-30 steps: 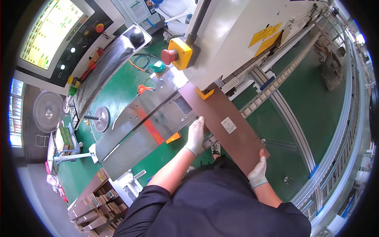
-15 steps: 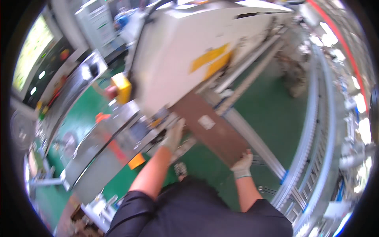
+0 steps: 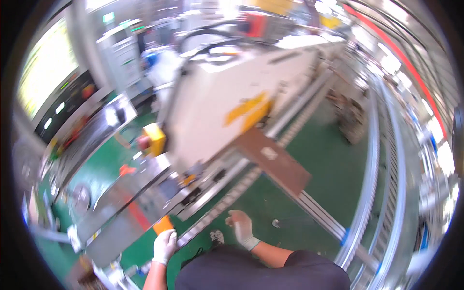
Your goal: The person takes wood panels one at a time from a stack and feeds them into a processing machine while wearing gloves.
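My left hand (image 3: 165,245), in a pale glove, is closed at the lower end of an orange block (image 3: 163,225) on the near edge of the machine's table (image 3: 116,226). My right hand (image 3: 240,227), gloved too, hangs over the green floor with loosely bent fingers and nothing visible in it. Ahead and to the right of that hand, a brown board (image 3: 290,169) with a small white label lies across the machine's rail and a metal support bar (image 3: 323,211). Its far end meets the machine's pale housing (image 3: 208,101). Neither hand touches it.
A roller strip (image 3: 232,193) runs diagonally along the machine's near side. Curved roller conveyors (image 3: 374,159) stand at the right. A yellow box with a red button (image 3: 153,139) sits at the housing's left corner. A brown, blurred heap (image 3: 352,121) lies on the floor beyond the board.
Both hands have left the board, which now sits farther forward along the machine. My left hand has come down to the orange block; my right has swung left over the floor. The view has shifted.
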{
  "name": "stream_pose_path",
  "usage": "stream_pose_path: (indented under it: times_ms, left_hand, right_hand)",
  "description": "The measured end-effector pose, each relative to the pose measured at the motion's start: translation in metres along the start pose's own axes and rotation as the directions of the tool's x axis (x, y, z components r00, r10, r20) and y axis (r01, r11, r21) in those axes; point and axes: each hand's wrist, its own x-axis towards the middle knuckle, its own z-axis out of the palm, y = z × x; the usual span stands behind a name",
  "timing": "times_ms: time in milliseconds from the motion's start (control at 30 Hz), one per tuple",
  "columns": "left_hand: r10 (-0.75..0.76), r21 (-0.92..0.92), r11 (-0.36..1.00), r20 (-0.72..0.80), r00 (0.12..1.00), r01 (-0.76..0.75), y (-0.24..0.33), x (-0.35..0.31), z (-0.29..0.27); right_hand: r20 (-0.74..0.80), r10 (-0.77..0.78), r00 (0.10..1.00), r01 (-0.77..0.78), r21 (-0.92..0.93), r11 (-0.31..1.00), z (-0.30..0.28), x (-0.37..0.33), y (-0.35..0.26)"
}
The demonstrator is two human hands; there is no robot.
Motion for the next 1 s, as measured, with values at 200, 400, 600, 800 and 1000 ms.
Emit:
stream_pose_path:
  times_ms: [200, 400, 600, 800, 1000]
  left_hand:
    - [0.086, 0.216, 0.973, -0.03, 0.996, -0.078, -0.028, -0.062, -0.049]
    - [-0.07, 0.157, 0.961, -0.662, 0.746, 0.229, -0.107, -0.197, -0.066]
    - [-0.64, -0.592, 0.568, -0.755, -0.146, 0.572, -0.255, -0.432, -0.074]
    - [-0.384, -0.685, 0.728, -0.365, -0.848, -0.035, -0.351, -0.627, -0.181]
    - [-0.557, -0.766, 0.599, -0.189, -0.809, -0.233, -0.388, -0.702, -0.287]
  right_hand:
    - [0.651, -0.304, 0.695, 0.647, -0.381, 0.661, 0.159, -0.034, -0.047]
    - [0.834, -0.216, 0.508, 0.675, -0.229, 0.701, 0.193, -0.075, -0.012]
    - [0.842, -0.29, 0.456, 0.826, -0.278, 0.49, 0.243, -0.09, 0.013]
    - [0.772, -0.255, 0.582, 0.79, -0.464, 0.4, 0.27, -0.095, 0.014]
    - [0.73, -0.329, 0.6, 0.799, -0.524, 0.295, 0.273, -0.101, 0.024]
